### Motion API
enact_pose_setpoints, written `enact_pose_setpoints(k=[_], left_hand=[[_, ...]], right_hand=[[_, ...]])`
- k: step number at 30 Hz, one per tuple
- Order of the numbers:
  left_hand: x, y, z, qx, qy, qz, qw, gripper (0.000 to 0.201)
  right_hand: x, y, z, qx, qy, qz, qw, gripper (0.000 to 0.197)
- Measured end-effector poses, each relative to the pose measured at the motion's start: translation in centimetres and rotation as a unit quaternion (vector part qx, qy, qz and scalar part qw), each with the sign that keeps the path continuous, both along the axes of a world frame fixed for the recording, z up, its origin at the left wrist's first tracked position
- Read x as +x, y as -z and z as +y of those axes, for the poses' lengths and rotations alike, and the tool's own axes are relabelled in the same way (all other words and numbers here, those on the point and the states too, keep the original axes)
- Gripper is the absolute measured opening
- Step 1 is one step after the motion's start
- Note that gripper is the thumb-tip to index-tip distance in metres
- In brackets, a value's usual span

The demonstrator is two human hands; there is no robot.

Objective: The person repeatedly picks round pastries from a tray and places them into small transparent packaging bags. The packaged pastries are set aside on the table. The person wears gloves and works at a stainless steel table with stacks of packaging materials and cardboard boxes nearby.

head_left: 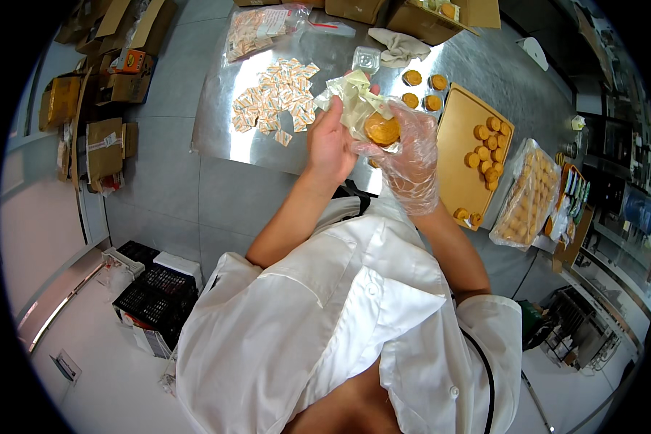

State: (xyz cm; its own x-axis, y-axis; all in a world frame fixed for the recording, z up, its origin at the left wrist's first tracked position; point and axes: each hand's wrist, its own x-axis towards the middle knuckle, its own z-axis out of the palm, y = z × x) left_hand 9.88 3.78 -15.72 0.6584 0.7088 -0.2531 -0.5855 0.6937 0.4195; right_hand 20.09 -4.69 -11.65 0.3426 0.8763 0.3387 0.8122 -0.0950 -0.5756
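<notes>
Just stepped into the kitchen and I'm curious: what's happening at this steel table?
A person in a white jacket holds a round golden-brown pastry in the right hand, which wears a clear plastic glove. The bare left hand grips a crinkled clear plastic wrapper right beside the pastry. On the shiny steel table lie scattered small white-and-orange sachets, and to the right a tan rectangular tray carries more pastries.

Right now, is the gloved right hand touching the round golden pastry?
Touching. The head view shows the right hand, in a clear glove, with its fingers closed around the pastry.
</notes>
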Motion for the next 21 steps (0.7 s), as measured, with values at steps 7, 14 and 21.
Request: enact_pose_setpoints(k=[7, 14, 21], left_hand=[[0.0, -0.1, 0.3, -0.109, 0.016, 0.008, 0.994, 0.048], [-0.2, -1.7, 0.1, -0.021, 0.032, 0.065, 0.997, 0.041], [-0.8, -2.3, -0.4, 0.131, 0.059, 0.271, 0.952, 0.045]], right_hand=[[1.0, 1.1, -1.2, -0.011, -0.115, 0.165, 0.979, 0.085], [1.6, 1.1, -1.7, -0.006, -0.144, 0.026, 0.989, 0.082], [1.8, -2.6, -1.0, 0.004, -0.108, -0.027, 0.994, 0.075]])
